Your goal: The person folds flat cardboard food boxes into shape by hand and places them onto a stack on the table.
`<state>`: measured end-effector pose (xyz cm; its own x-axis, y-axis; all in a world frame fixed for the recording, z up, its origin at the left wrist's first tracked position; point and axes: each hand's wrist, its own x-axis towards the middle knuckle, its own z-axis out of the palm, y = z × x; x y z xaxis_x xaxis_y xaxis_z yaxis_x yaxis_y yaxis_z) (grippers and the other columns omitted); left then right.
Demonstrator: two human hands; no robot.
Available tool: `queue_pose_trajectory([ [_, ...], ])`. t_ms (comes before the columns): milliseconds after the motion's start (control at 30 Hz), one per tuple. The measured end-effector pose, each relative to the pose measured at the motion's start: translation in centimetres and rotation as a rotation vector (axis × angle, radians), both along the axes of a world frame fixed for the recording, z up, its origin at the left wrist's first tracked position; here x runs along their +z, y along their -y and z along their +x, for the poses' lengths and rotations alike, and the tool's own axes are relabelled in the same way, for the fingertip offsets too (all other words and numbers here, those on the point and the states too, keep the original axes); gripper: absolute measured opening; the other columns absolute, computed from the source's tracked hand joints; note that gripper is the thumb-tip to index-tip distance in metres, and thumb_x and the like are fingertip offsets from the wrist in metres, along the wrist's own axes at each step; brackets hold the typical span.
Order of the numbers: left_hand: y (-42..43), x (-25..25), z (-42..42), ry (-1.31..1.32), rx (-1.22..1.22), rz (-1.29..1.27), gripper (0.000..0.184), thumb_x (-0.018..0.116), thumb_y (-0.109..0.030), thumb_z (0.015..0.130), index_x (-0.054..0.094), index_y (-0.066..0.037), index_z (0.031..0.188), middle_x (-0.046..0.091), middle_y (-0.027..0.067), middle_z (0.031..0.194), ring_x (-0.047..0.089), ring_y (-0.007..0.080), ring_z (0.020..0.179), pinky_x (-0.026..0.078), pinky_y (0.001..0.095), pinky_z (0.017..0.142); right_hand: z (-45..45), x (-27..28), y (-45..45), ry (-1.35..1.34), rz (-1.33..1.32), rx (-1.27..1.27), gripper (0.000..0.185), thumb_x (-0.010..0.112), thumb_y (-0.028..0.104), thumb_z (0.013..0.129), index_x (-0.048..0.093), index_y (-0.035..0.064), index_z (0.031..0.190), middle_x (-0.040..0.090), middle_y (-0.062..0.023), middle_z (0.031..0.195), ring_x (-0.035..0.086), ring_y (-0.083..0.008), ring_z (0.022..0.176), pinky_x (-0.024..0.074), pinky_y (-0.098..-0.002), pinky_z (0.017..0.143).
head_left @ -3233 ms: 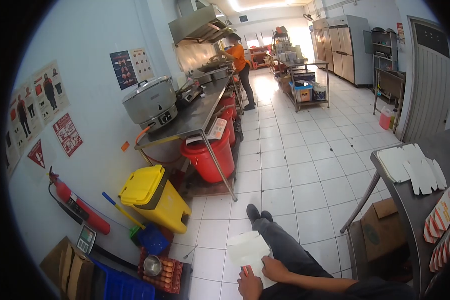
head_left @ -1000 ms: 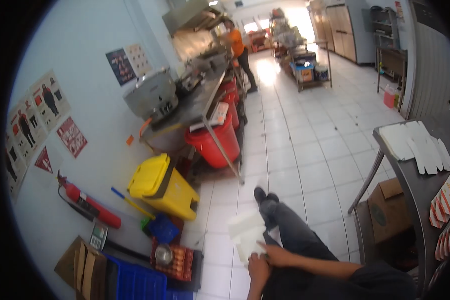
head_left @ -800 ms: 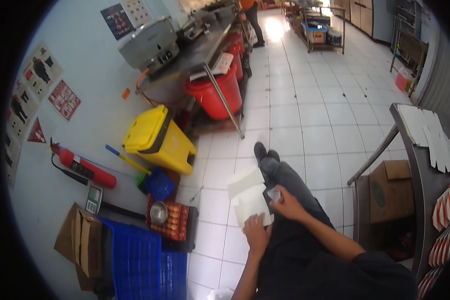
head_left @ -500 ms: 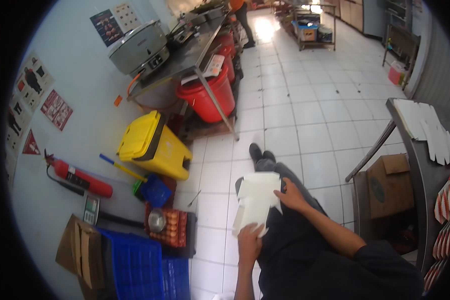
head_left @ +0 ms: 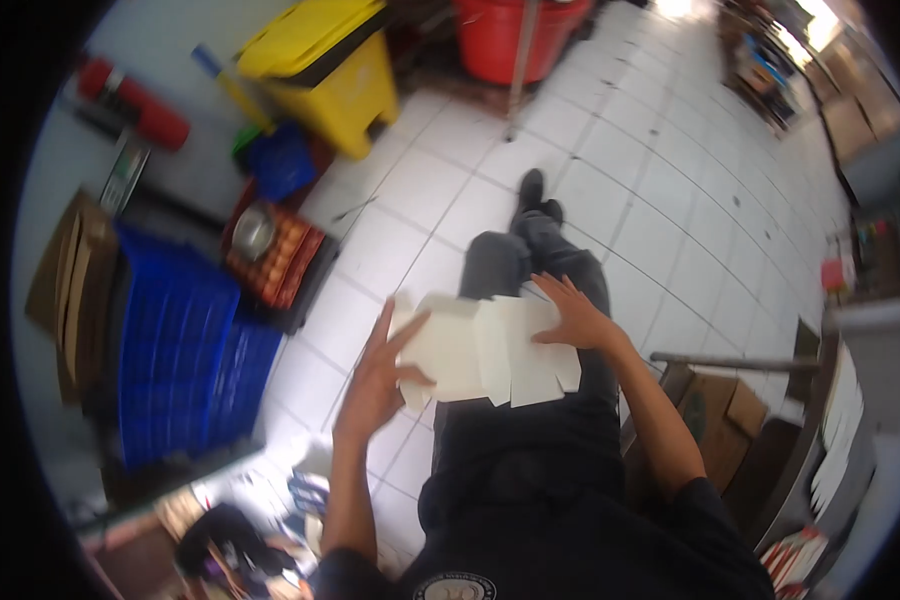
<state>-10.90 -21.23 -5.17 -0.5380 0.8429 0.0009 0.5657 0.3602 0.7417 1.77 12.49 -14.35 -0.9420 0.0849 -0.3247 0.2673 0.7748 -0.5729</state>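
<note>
An unfolded cream cardboard box blank (head_left: 450,350) lies crosswise over my thighs, its flaps and crease lines showing. At its left end my left hand (head_left: 368,385) has hold of the edge, with the thumb and a finger over the card and other fingers pointing up. My right hand (head_left: 575,318) is spread at the other end; its thumb touches the card while the fingers stretch past the upper edge. The underside of the cardboard is hidden.
To my left stand a blue plastic crate (head_left: 175,350), a tray of eggs (head_left: 288,255) with a metal bowl (head_left: 254,232), and a yellow bin (head_left: 315,60). On my right, a table holds stacked white card pieces (head_left: 838,440). Another person (head_left: 225,550) is at lower left.
The cardboard has turned from lengthwise to crosswise over my lap. My left hand has moved up and left, and my right hand's fingers have spread. My view has tilted down and turned.
</note>
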Motion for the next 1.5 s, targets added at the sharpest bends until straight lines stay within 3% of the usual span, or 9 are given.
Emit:
queue_pose_trajectory([
  [200, -4.1, 4.8, -4.5, 0.119, 0.051, 0.336, 0.033, 0.071, 0.01, 0.064, 0.066, -0.011, 0.089, 0.038, 0.0165, 0.157, 0.017, 0.0448, 0.152, 0.017, 0.0548, 0.123, -4.3, -2.5, 1.8, 0.426, -0.716, -0.05, 0.082, 0.084, 0.025, 0.082, 0.042, 0.0044, 0.149, 0.059, -0.0163, 0.136, 0.056, -0.0253, 0.125, 0.0444, -0.0345, 0.104],
  [333, -11.5, 5.2, -5.0, 0.05, -0.014, 0.294, 0.024, 0.069, -0.013, 0.088, 0.061, -0.011, 0.11, 0.039, 0.0157, 0.155, 0.021, 0.0414, 0.151, 0.026, 0.0522, 0.121, -1.4, -10.0, 2.9, -0.014, -1.258, -0.27, 0.077, 0.081, 0.015, 0.084, 0.041, 0.0042, 0.148, 0.052, -0.0133, 0.145, 0.054, -0.0226, 0.128, 0.0454, -0.0345, 0.107],
  [467, -14.2, 4.6, -6.0, -0.064, 0.021, 0.255, 0.031, 0.072, -0.02, 0.09, 0.061, -0.012, 0.117, 0.04, 0.015, 0.156, 0.028, 0.0373, 0.149, 0.032, 0.0456, 0.118, -3.0, -4.1, 1.9, 0.245, -0.963, -0.065, 0.043, 0.072, 0.014, 0.091, 0.057, 0.0008, 0.129, 0.066, -0.0075, 0.118, 0.063, -0.0173, 0.107, 0.0506, -0.0329, 0.092],
  [667, -5.5, -1.9, -3.1, -0.169, 0.677, 0.187, 0.058, 0.07, -0.032, 0.094, 0.05, 0.0, 0.138, 0.047, 0.0223, 0.148, 0.043, 0.0381, 0.139, 0.035, 0.0436, 0.116, 0.0, -3.4, 3.3, 0.035, -0.694, -0.665, 0.025, 0.067, 0.012, 0.093, 0.062, -0.0032, 0.112, 0.069, -0.0071, 0.096, 0.064, -0.0132, 0.086, 0.052, -0.0296, 0.077],
  [800, -2.5, -11.0, 3.7, 0.346, 0.646, -0.26, 0.089, 0.08, -0.048, 0.081, 0.045, 0.01, 0.139, 0.057, 0.0299, 0.134, 0.057, 0.0396, 0.125, 0.045, 0.0418, 0.106, 2.6, -3.3, 6.0, -0.191, -0.558, -0.472, 0.027, 0.065, 0.012, 0.093, 0.062, -0.0031, 0.115, 0.07, -0.0113, 0.095, 0.068, -0.0213, 0.083, 0.053, -0.0347, 0.077],
  [933, -3.8, -9.2, 7.2, 0.544, 0.77, -0.051, 0.067, 0.078, -0.031, 0.083, 0.053, -0.004, 0.139, 0.067, 0.0172, 0.117, 0.066, 0.0319, 0.105, 0.053, 0.0404, 0.091, 2.1, 1.1, 9.5, -0.143, -0.105, -0.359, 0.035, 0.06, 0.008, 0.091, 0.059, -0.003, 0.124, 0.069, -0.0213, 0.097, 0.068, -0.0337, 0.091, 0.0527, -0.0414, 0.082],
  [1067, -6.2, -10.2, 8.5, 0.016, 0.765, -0.02, 0.052, 0.069, -0.013, 0.082, 0.057, -0.004, 0.132, 0.061, 0.0127, 0.11, 0.062, 0.0316, 0.097, 0.052, 0.0415, 0.086, 2.0, 0.6, 13.7, -0.273, 0.403, -0.046, 0.045, 0.055, 0.005, 0.086, 0.053, -0.0082, 0.13, 0.061, -0.0203, 0.103, 0.061, -0.0364, 0.092, 0.0526, -0.0436, 0.075],
  [1333, -7.5, -9.1, 9.2, -0.426, 0.328, -0.342, 0.048, 0.068, -0.01, 0.079, 0.058, -0.001, 0.125, 0.049, 0.013, 0.118, 0.052, 0.0341, 0.104, 0.046, 0.0454, 0.097, 1.4, 2.2, 9.3, 0.27, -0.007, 0.179, 0.089, 0.066, 0.031, 0.087, 0.019, 0.0088, 0.159, 0.058, -0.0286, 0.122, 0.062, -0.0453, 0.11, 0.0513, -0.0467, 0.094],
  [1500, -3.1, -8.2, 7.2, 0.018, 0.146, -0.105, 0.046, 0.071, -0.016, 0.087, 0.057, 0.0, 0.128, 0.05, 0.0138, 0.133, 0.054, 0.0317, 0.113, 0.047, 0.0432, 0.097, 2.7, 1.7, 8.0, 0.237, -0.337, 0.013, 0.086, 0.072, 0.027, 0.087, 0.025, 0.0177, 0.159, 0.063, -0.0273, 0.127, 0.063, -0.0444, 0.111, 0.0503, -0.0478, 0.097],
])
